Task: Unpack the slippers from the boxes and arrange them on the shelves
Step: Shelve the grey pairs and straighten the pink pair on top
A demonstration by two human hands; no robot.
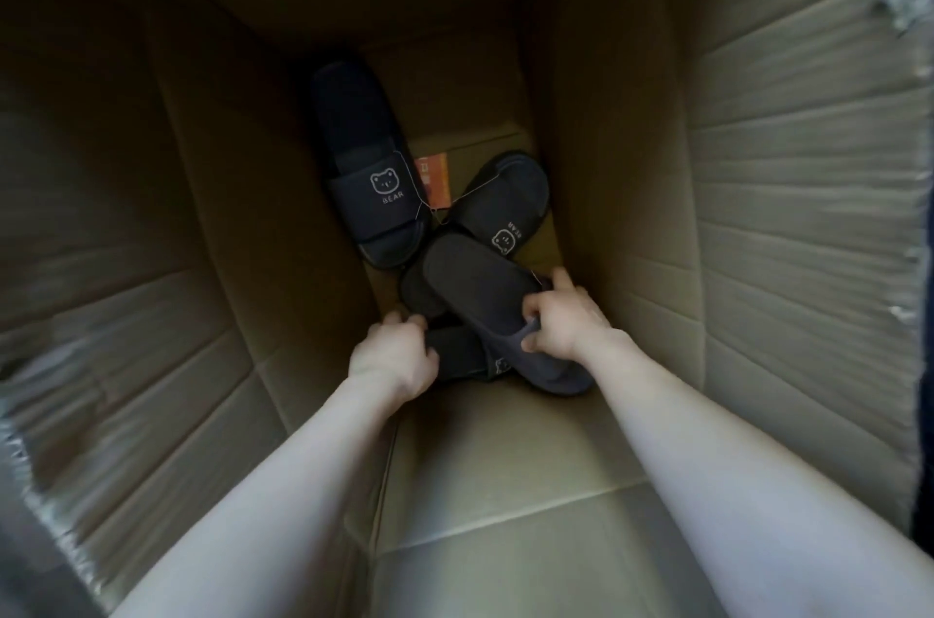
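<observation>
Slippers diagonal, toes nearward

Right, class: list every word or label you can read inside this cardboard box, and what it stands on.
"BEAR": strap of the far-left dark navy slipper, under a bear-face outline.
"BEAR", sideways: strap of the right-hand dark navy slipper.
Orange paper tag between them: print too blurred to read.
</observation>
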